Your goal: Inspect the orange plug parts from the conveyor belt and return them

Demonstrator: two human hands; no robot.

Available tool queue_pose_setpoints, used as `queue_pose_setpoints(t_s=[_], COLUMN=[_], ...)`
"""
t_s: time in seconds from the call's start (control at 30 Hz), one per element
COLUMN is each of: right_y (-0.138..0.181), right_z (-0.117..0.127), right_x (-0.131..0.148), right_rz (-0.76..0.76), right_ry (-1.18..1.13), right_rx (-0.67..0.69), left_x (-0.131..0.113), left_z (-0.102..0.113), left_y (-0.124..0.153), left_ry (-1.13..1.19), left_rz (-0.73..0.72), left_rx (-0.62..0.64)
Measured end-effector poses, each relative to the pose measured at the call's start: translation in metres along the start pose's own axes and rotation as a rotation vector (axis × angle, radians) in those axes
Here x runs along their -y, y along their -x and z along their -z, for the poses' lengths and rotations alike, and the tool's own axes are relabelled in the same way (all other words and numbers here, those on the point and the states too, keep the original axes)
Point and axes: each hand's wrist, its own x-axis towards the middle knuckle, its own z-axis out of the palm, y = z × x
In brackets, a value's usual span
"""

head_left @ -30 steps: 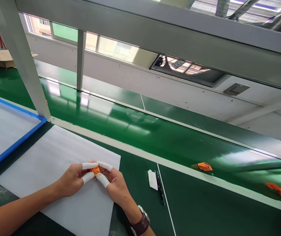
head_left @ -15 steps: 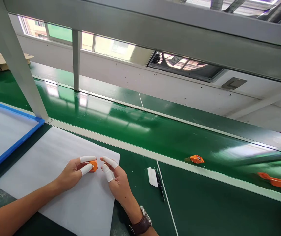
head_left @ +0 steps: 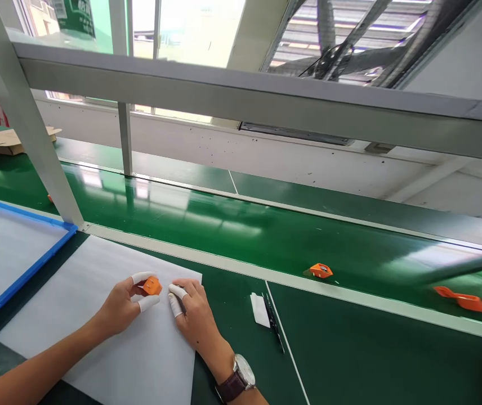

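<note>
My left hand (head_left: 118,306), with white finger cots on thumb and forefinger, pinches a small orange plastic part (head_left: 152,286) above a white sheet (head_left: 148,360). Close by on the right is my right hand (head_left: 194,315), also wearing white finger cots. Its thumb and forefinger are drawn together, apart from the orange part; anything between the tips is too small or hidden to make out. Right of that hand, a small white card (head_left: 260,310) lies beside a thin black tool (head_left: 273,323), perhaps tweezers, on the dark green table.
A pale metal strip (head_left: 224,263) separates the table from a glossy green conveyor belt (head_left: 199,225). On the belt lie orange parts (head_left: 321,271) (head_left: 469,302). A blue-rimmed tray (head_left: 25,275) stands at left, near a slanted metal post (head_left: 40,124). A crossbar (head_left: 241,95) spans above.
The view has tilted upward. My left hand has turned the orange part, which shows another side. My right hand has rolled palm-down, and its spread thumb and forefinger have come together.
</note>
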Motion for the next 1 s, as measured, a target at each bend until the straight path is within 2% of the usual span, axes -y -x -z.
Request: queue_pose_setpoints(t_s=[0.07,0.13,0.33,0.4,0.47,0.57,0.63,0.7,0.87,1.0], right_y=[0.0,0.0,0.002,0.002,0.002,0.001,0.001,0.0,0.001,0.002], right_z=[0.0,-0.001,-0.003,-0.003,-0.004,-0.003,-0.003,-0.002,-0.001,0.001], right_x=[-0.001,-0.001,0.0,0.0,-0.001,-0.001,-0.001,-0.001,-0.001,-0.002], right_rz=[0.003,0.007,-0.022,-0.018,-0.013,-0.012,-0.014,-0.017,-0.008,0.02], right_ry=[-0.007,-0.012,-0.015,-0.012,-0.003,0.012,0.016,0.011,-0.007,0.007], right_rx=[-0.013,-0.025,-0.024,-0.03,-0.037,-0.047,-0.049,-0.045,-0.043,-0.018], left_x=[-0.007,-0.012,-0.019,-0.02,-0.02,-0.016,-0.012,-0.009,-0.002,0.005], left_z=[0.002,0.004,0.02,0.027,0.032,0.035,0.032,0.024,-0.004,-0.023], left_y=[-0.015,-0.044,-0.162,-0.187,-0.198,-0.193,-0.178,-0.157,-0.105,-0.087], left_ry=[-0.166,-0.303,-0.449,-0.468,-0.474,-0.477,-0.479,-0.471,-0.417,-0.408], left_rz=[-0.095,-0.167,-0.092,-0.07,-0.054,-0.063,-0.112,-0.194,-0.397,-0.479], left_rx=[-0.041,-0.099,-0.291,-0.329,-0.365,-0.448,-0.495,-0.479,-0.165,-0.004])
